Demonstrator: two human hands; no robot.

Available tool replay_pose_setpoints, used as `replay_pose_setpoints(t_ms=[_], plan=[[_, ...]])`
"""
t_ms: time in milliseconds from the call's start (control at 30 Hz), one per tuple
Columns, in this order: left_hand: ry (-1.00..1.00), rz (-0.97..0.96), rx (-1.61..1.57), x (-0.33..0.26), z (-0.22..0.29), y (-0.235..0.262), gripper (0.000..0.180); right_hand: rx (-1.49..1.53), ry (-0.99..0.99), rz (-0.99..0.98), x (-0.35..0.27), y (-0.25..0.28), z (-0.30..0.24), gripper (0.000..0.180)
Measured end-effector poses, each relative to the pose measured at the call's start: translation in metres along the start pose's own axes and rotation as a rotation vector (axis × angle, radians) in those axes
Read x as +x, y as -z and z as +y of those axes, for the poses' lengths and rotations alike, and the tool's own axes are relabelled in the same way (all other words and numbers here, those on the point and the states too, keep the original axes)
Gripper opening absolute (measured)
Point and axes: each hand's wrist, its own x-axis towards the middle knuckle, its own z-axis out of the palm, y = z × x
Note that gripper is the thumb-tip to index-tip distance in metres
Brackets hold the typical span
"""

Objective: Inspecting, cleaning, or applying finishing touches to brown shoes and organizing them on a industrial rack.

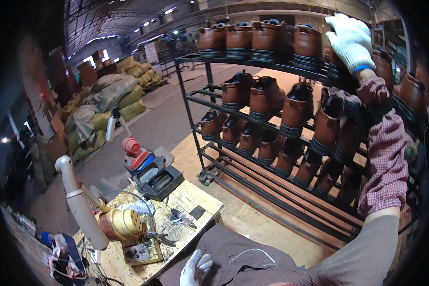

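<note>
R hand (352, 42), gloved, up ~2 o'clock by a brown shoe (332, 59) on top of the black rack (188, 59), can't tell if it's gripping. L hand (196, 269) ~6 o'clock, fingers curled, grip unclear tbh.

Remotely, I'm seeing a whitish left glove (195, 270), a blue-hemmed white right glove (352, 42), a gathered red-checked oversleeve (384, 164), a grey sleeve (367, 245) and dark lap cloth (219, 248).
</note>
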Motion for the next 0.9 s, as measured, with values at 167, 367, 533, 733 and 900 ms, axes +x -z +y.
replay_pose_setpoints(t_ms=[167, 367, 533, 733, 900], plan=[[-0.116, -0.28, 0.193, 0.026, -0.015, 0.022, 0.041, 0.35, 0.019, 0.085, 0.034, -0.028, -0.045, 0.061], [-0.266, -0.635, 0.343, 0.047, -0.025, 0.051, 0.078, 0.524, -0.222, -0.458, 0.036, -0.047, -0.033, 0.052], [-0.317, -0.586, 0.332, 0.037, -0.029, 0.056, 0.083, 0.639, 0.113, 0.282, -0.047, 0.037, -0.106, 0.031], [-0.419, -0.629, -0.029, 0.032, -0.026, 0.029, 0.094, 1.138, 0.599, 0.004, -0.226, 0.221, -0.124, 0.051], [-0.204, -0.642, -0.66, 0.02, -0.027, 0.081, 0.099, 1.962, 1.419, -0.319, -0.277, 0.268, -0.215, 0.047]])
